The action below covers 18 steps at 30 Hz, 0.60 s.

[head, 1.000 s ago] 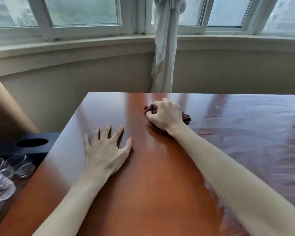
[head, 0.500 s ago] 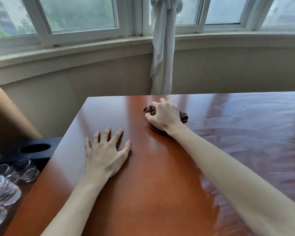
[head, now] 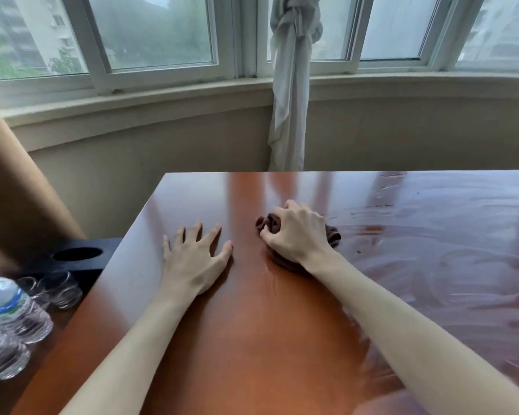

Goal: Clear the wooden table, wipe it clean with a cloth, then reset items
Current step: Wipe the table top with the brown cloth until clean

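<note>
On the table (head: 252, 339), the right hand (head: 297, 236) has dragged the cloth (head: 331, 236) nearer.

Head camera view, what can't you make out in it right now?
- Cloth: mostly hidden under the right hand, whose grip bunches it.
- Water bottles: cut off by the left edge, label blurred.
- Table: right and near parts run out of frame.
- Left hand: palm side hidden against the table.

left hand (head: 192, 262) on table (head: 252, 339), left of cloth (head: 333, 235); right hand (head: 297, 235) on cloth; bottles (head: 9, 319) left of table
</note>
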{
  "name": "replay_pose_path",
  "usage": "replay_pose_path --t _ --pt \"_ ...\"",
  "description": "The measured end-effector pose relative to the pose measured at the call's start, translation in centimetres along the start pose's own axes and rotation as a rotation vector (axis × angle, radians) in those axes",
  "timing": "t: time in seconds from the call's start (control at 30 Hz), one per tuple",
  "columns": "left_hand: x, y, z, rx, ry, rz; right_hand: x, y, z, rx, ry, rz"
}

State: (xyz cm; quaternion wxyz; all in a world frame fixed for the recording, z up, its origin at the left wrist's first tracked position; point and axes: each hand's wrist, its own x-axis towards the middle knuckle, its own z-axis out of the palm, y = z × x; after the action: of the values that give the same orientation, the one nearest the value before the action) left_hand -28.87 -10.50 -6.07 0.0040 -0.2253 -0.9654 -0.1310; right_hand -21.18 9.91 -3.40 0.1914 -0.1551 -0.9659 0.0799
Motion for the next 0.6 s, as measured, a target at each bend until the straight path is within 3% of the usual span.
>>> replay_pose_path --t 0.2,0.33,0.43,0.6 --pt "1.1 -0.4 1.1 0.024 0.054 -0.015 17.3 5.1 5.6 -0.053 0.048 0.149" --pt "0.8 0.1 0.8 0.031 0.031 -0.041 22.5 6.1 7.1 -0.061 0.082 0.193" --pt "0.8 0.0 0.4 0.017 0.011 -0.034 19.8 5.6 6.0 -0.066 0.035 0.183" --pt "0.6 0.0 0.5 0.037 0.005 -0.018 7.0 2.7 1.9 -0.017 -0.013 0.043"
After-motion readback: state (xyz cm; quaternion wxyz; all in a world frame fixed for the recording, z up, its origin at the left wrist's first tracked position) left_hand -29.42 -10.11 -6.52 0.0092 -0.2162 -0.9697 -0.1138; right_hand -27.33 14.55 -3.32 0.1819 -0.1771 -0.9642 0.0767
